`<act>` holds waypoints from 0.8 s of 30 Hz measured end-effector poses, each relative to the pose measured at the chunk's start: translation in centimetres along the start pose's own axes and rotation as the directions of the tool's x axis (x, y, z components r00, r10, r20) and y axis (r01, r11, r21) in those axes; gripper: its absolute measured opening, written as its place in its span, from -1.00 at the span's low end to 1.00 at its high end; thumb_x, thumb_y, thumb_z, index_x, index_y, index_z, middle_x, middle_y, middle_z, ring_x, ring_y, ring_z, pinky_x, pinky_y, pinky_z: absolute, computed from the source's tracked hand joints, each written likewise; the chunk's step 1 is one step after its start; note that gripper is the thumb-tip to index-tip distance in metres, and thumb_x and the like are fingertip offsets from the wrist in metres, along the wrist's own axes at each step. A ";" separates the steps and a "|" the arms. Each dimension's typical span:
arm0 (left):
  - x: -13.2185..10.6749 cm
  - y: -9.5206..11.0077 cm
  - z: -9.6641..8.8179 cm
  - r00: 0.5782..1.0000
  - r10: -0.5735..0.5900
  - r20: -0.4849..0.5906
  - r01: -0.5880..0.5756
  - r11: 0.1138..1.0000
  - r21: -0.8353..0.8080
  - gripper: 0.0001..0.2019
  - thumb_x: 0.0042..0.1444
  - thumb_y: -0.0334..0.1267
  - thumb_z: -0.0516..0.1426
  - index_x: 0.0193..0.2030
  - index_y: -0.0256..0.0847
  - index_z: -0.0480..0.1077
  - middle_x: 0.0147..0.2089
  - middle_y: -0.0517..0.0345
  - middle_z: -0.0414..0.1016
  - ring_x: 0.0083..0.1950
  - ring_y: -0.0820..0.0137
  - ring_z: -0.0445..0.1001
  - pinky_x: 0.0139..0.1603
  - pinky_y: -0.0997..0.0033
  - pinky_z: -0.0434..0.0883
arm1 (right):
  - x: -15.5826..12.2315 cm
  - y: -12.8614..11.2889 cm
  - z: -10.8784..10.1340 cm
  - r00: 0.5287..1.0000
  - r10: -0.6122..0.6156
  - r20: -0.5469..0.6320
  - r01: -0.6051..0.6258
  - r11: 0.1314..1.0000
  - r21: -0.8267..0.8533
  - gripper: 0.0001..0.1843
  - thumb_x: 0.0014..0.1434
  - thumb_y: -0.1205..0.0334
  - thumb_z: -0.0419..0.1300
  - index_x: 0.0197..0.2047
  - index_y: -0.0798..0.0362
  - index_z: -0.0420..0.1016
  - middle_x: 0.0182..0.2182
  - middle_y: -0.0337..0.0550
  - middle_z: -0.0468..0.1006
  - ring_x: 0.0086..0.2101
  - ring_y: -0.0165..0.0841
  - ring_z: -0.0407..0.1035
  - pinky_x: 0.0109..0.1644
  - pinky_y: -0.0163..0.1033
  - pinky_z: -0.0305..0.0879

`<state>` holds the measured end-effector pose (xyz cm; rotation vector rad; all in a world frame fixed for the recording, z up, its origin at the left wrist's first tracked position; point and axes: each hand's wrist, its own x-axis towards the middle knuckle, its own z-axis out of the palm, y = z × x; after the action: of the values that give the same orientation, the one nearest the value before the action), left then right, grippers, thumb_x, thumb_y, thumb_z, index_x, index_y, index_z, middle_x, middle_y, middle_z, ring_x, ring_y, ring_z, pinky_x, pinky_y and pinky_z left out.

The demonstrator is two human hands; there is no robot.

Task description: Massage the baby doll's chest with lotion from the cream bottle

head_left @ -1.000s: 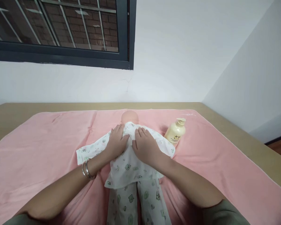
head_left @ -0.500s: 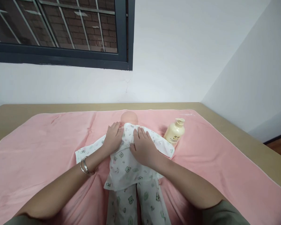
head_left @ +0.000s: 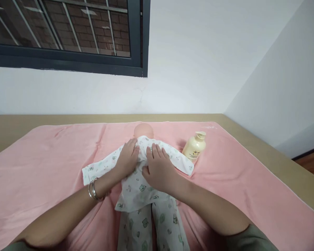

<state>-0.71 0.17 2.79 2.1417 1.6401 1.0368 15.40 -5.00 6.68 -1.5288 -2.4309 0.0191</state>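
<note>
A baby doll (head_left: 143, 130) lies on its back on a pink towel (head_left: 42, 167), dressed in a white printed shirt (head_left: 138, 181) and matching trousers (head_left: 162, 223). My left hand (head_left: 128, 158) lies flat on the doll's chest, fingers stretched toward the collar; silver bangles (head_left: 93, 190) ring that wrist. My right hand (head_left: 158, 167) rests flat beside it on the shirt front, fingers slightly spread. Only the top of the doll's head shows above the shirt.
A cream pump bottle (head_left: 195, 148) lies tilted on the towel just right of the doll's sleeve. The towel covers a tan surface (head_left: 277, 157) set against white walls. A dark-framed window (head_left: 68, 35) is at upper left.
Both hands stay on the doll's chest. They have shifted slightly on the shirt near the collar, the left hand sliding back toward the middle.
</note>
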 end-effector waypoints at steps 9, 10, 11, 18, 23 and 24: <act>-4.1 2.0 1.4 0.993 0.117 -0.022 -0.115 0.991 0.074 -0.46 0.31 -0.20 -0.12 0.40 -0.29 0.00 0.47 -0.23 -0.01 0.51 0.05 -0.13 0.43 -0.19 0.01 | 5.4 4.3 0.0 0.979 0.201 0.011 -0.202 0.978 0.061 -0.50 0.39 0.20 -0.17 0.27 0.26 0.24 0.27 0.24 0.27 0.29 -0.07 0.08 0.33 0.15 -0.05; -4.0 2.0 1.4 0.994 0.107 -0.023 -0.106 0.993 0.056 -0.47 0.31 -0.20 -0.12 0.40 -0.25 0.01 0.46 -0.21 0.02 0.50 0.06 -0.09 0.43 -0.20 0.02 | 5.1 4.1 0.2 0.984 0.176 0.003 -0.176 0.983 0.045 -0.48 0.39 0.20 -0.17 0.29 0.29 0.20 0.29 0.26 0.24 0.31 -0.06 0.05 0.34 0.14 -0.06; -3.6 1.9 1.2 0.995 0.090 -0.032 -0.088 0.995 0.035 -0.48 0.32 -0.19 -0.12 0.39 -0.21 0.04 0.44 -0.19 0.07 0.49 0.07 -0.04 0.42 -0.21 0.02 | 4.6 3.6 0.5 0.990 0.143 -0.009 -0.143 0.989 0.029 -0.46 0.39 0.20 -0.16 0.31 0.32 0.17 0.30 0.28 0.21 0.32 -0.06 0.02 0.35 0.12 -0.08; 0.0 0.4 0.2 1.000 -0.002 -0.001 0.002 1.000 -0.014 -0.51 0.33 -0.13 -0.19 0.29 -0.27 0.20 0.34 -0.15 0.28 0.41 0.13 0.14 0.43 -0.15 -0.01 | 0.0 -0.3 1.4 0.991 -0.053 -0.124 0.050 0.998 -0.026 -0.36 0.36 0.12 -0.08 0.38 0.33 0.07 0.35 0.33 0.09 0.35 0.08 -0.12 0.38 0.18 -0.20; -0.4 0.4 0.7 0.998 0.029 -0.055 -0.028 1.000 0.013 -0.52 0.31 -0.14 -0.16 0.26 -0.31 0.24 0.30 -0.17 0.32 0.35 0.13 0.22 0.40 -0.07 0.08 | 2.1 1.4 1.2 0.998 0.021 -0.064 -0.016 0.997 0.076 -0.43 0.39 0.14 -0.15 0.38 0.21 0.11 0.38 0.19 0.06 0.37 -0.04 -0.14 0.38 0.16 -0.17; -0.5 0.4 0.8 0.998 0.030 -0.062 -0.029 1.000 0.010 -0.52 0.30 -0.14 -0.15 0.25 -0.30 0.24 0.29 -0.17 0.32 0.34 0.13 0.23 0.39 -0.08 0.10 | 2.7 1.9 1.3 0.997 0.057 -0.057 -0.051 0.994 0.093 -0.43 0.39 0.13 -0.16 0.37 0.20 0.11 0.38 0.18 0.07 0.37 -0.06 -0.13 0.38 0.15 -0.17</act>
<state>0.02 -0.26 2.23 2.1668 1.6483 1.1180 15.68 -1.61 5.75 -1.5323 -2.3095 0.0928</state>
